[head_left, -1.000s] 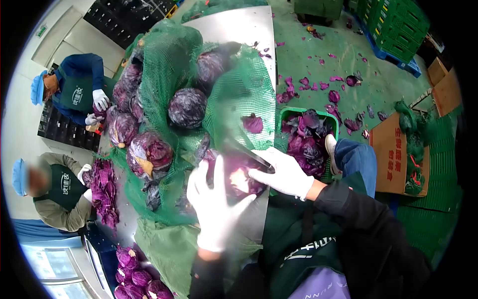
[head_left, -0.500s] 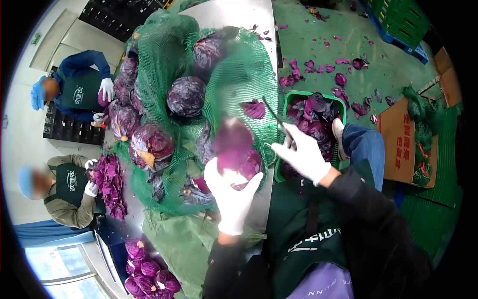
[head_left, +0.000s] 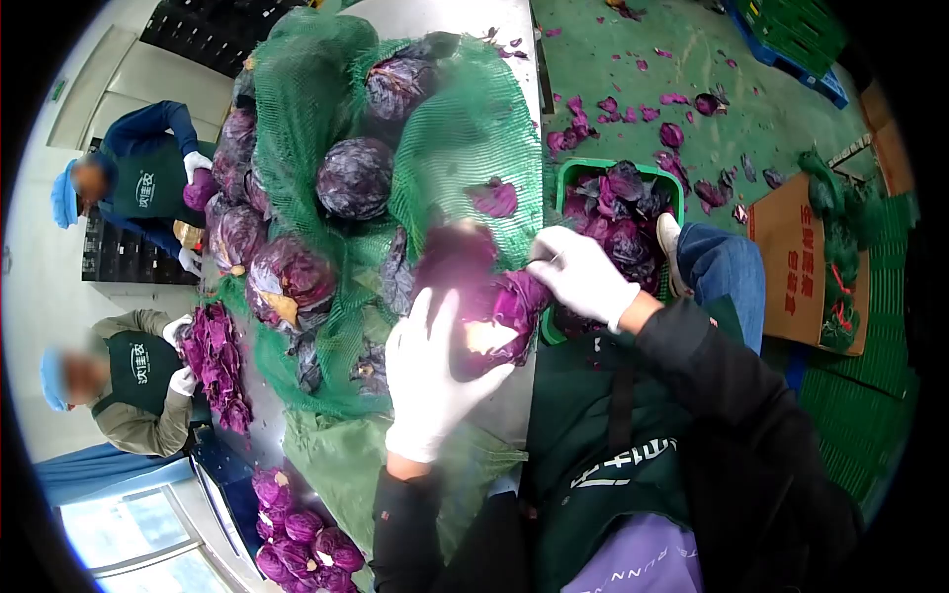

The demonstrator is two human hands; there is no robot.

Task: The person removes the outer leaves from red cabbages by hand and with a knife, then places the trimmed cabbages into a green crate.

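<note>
My left hand (head_left: 425,381), in a white glove, holds a red cabbage (head_left: 465,287) from below, above the near end of the steel table (head_left: 465,20). Its pale cut stem faces me. My right hand (head_left: 583,275), also gloved, pinches a loose outer leaf (head_left: 524,295) on the cabbage's right side. A thin glint of the knife shows at that hand's fingers, and the blade is otherwise hidden. Directly beyond the cabbage lies an open green mesh sack (head_left: 316,109) with several dark red cabbages (head_left: 354,178) in and around it.
A green crate (head_left: 593,166) of purple leaf scraps stands on the floor right of the table, by my knee. Leaf scraps litter the green floor (head_left: 633,59). Two co-workers (head_left: 138,188) handle cabbages at the left. A cardboard box (head_left: 791,267) is at the right. Trimmed cabbages (head_left: 297,534) lie bottom left.
The knife, raised and plain in my right hand half a second ago, has dropped from sight. That hand has come in and taken hold of a leaf on the cabbage, which my left hand has turned.
</note>
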